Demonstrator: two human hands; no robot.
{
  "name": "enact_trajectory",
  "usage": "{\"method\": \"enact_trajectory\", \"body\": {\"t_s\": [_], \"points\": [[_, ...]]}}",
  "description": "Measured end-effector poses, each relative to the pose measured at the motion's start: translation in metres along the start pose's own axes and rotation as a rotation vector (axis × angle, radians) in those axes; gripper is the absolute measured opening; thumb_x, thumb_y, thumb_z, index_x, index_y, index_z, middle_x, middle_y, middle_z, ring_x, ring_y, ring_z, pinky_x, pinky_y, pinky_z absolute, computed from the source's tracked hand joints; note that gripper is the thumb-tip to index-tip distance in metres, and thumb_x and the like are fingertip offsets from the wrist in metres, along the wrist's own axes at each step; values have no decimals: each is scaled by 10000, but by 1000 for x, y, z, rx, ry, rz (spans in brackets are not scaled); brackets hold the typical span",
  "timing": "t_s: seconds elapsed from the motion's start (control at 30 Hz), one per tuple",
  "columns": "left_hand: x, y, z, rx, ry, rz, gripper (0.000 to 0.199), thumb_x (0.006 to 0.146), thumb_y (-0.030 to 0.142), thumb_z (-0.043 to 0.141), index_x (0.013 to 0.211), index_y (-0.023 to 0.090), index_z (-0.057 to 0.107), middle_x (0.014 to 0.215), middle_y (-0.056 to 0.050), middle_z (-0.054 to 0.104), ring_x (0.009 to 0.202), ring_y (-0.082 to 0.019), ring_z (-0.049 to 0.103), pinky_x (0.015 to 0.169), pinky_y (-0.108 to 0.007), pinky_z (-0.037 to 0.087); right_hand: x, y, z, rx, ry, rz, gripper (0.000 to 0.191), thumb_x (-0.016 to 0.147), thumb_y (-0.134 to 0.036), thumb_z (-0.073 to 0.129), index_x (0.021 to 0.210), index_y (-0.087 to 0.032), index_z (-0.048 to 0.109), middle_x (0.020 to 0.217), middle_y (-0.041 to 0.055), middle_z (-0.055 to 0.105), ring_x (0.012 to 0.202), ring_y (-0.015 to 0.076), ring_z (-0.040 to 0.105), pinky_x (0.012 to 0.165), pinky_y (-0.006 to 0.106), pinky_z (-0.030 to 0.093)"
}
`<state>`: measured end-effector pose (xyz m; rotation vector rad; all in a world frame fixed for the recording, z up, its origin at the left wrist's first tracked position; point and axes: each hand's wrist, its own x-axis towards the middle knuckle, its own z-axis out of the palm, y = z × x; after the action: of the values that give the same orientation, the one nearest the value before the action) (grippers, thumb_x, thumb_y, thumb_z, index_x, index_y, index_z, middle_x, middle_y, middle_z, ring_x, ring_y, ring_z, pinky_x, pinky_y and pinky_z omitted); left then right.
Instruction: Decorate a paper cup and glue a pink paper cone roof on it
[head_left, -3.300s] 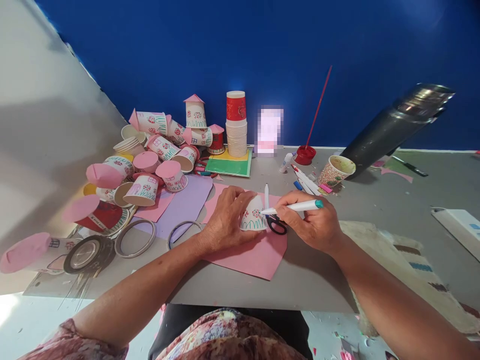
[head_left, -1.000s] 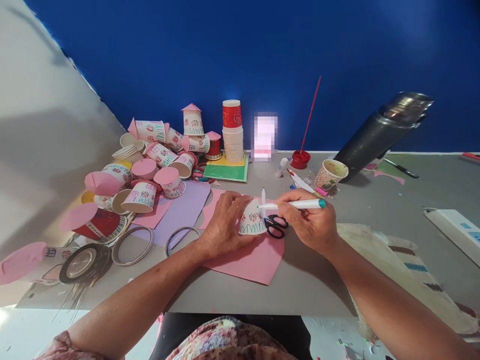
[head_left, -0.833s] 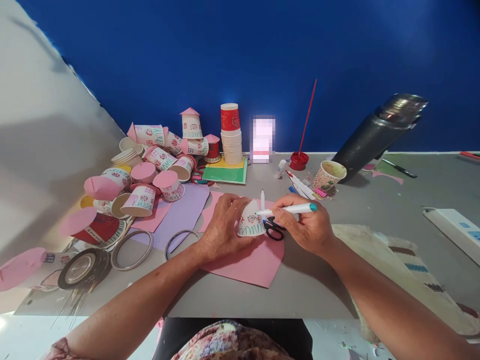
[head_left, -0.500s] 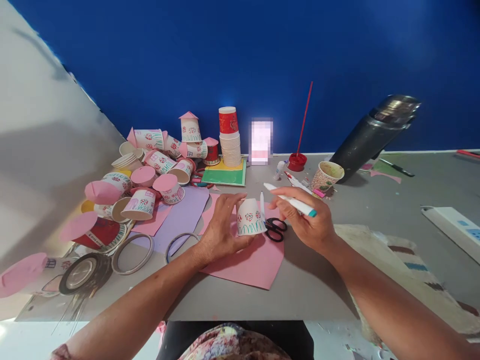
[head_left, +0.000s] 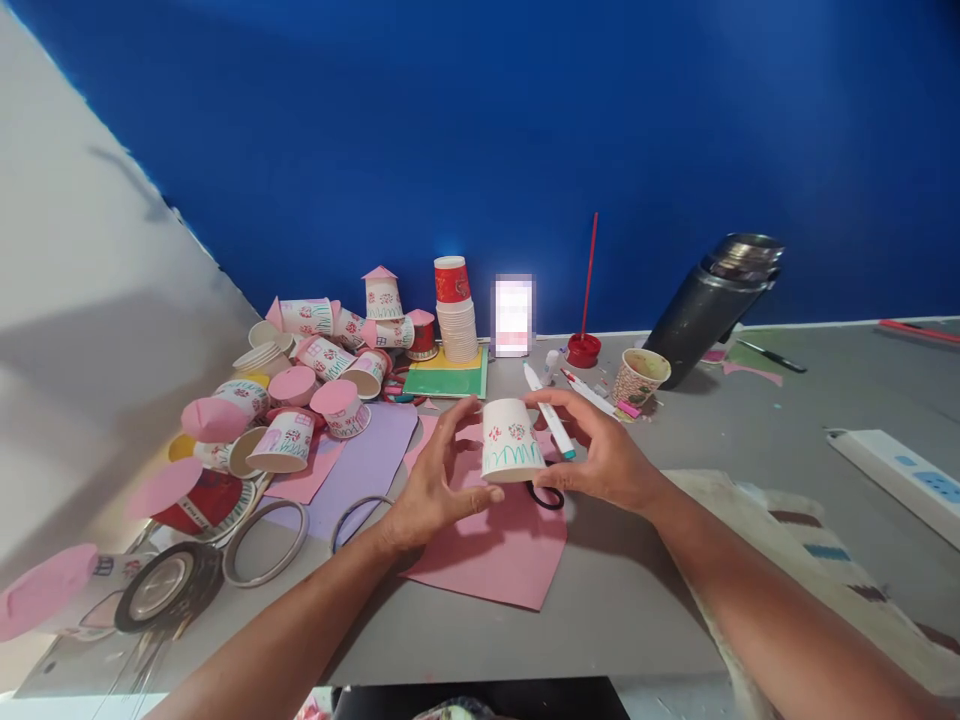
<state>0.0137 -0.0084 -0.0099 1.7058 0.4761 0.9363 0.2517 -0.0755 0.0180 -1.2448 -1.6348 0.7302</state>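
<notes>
Crowded grey surface (head_left: 465,640)
With a pink sheet (head_left: 510,570) at the clock's centre, a purple sheet (head_left: 367,460) and a heap of decorated cups (head_left: 281,442) lie at 10 o'clock, a grey tape ring (head_left: 229,550) at 9, and a green-and-yellow booklet (head_left: 454,383) between 11 and 12. A red pot (head_left: 583,352) stands at 1; a patterned cup (head_left: 639,382) and a dark flask (head_left: 684,320) at 2; a white power strip (head_left: 892,475) at 3; a pale cloth (head_left: 757,505) between 3 and 4.
</notes>
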Motion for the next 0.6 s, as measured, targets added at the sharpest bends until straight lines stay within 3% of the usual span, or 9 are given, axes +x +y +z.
{"method": "enact_trajectory", "body": {"t_s": [0.17, 0.3, 0.4, 0.47, 0.53, 0.6], "points": [[5, -1, 0, -276, -75, -89, 767, 755, 308, 893, 1440, 302, 550, 1503, -128, 550, 1375, -344, 544, 1112, -511, 491, 1, 8, 0, 202, -31, 47, 751, 687, -453, 938, 1344, -305, 605, 1378, 89, 648, 1143, 250, 680, 883, 356, 600], [4, -6, -2, -122, 33, -32, 711, 745, 172, 826, 1396, 286, 565, 1438, -111, 563, 1335, -318, 564, 1107, -504, 502, -1, 9, 0, 176, 35, -41, 721, 738, -381, 922, 1379, -324, 598, 1449, 80, 651, 1167, 223, 680, 901, 330, 608], [1, -9, -4, 156, 124, 22, 736, 710, 95, 754, 1390, 281, 545, 1426, -103, 523, 1339, -317, 540, 1116, -517, 489, -5, 6, 0, 95, 232, -152, 344, 925, -314, 759, 1260, -294, 686, 1106, 40, 807, 881, 159, 725, 764, 276, 606], [0, -10, -4, 267, 125, 47, 745, 703, 82, 723, 1395, 281, 529, 1408, -101, 518, 1334, -316, 535, 1103, -517, 495, -9, 3, 1, 33, 308, -225, 205, 1008, -267, 641, 1193, -280, 729, 811, -5, 791, 664, 134, 684, 633, 252, 568], [-1, -10, -3, 304, 118, 64, 740, 710, 81, 706, 1397, 282, 517, 1391, -99, 521, 1324, -311, 537, 1085, -508, 509, -12, -1, 2, -51, 324, -328, 195, 1003, -252, 643, 1161, -274, 757, 721, -20, 751, 613, 137, 670, 607, 265, 551], [0, -9, -2, 306, 120, 75, 739, 708, 73, 697, 1392, 282, 511, 1382, -96, 521, 1313, -303, 542, 1075, -500, 518, -15, -5, 3, -132, 334, -390, 171, 975, -243, 682, 1118, -270, 772, 767, -11, 762, 648, 148, 702, 619, 272, 557]]}}
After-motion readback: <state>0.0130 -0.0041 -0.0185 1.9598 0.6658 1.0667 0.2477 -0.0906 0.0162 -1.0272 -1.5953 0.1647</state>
